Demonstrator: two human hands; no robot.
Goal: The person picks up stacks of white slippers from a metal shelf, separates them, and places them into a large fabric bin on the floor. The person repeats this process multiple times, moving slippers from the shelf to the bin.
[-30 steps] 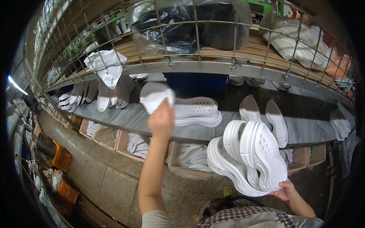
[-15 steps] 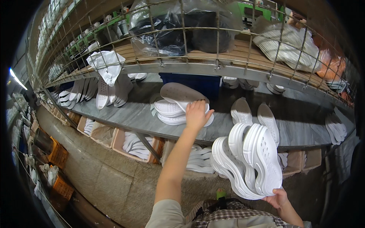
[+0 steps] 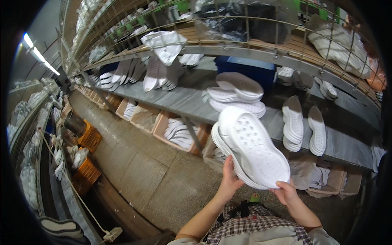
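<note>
White shoe soles [image 3: 259, 149], nested in a stack, are held up before me with a dimpled face towards me. My right hand [image 3: 287, 192] is closed on their lower right end, its thumb over the rim. At their lower left edge my left hand [image 3: 231, 179] grips the side, part of its fingers hidden behind the soles. Just beyond, a small pile of white soles [image 3: 241, 87] lies on the grey shelf [image 3: 194, 108]. To its right a few more soles [image 3: 292, 122] stand along the shelf, among them a single sole [image 3: 317, 130].
Wire mesh [image 3: 220, 30] fences the upper shelf, where a white cloth [image 3: 164, 45] hangs over. A blue bin [image 3: 267, 71] stands behind the pile. Beneath the shelf are pinkish bins [image 3: 161, 126] of soles. Orange crates [image 3: 90, 136] line the aisle's left side.
My left hand has left the pile on the shelf and taken hold of the soles in my right hand. The held soles have turned and look closer together. My view has swung left.
</note>
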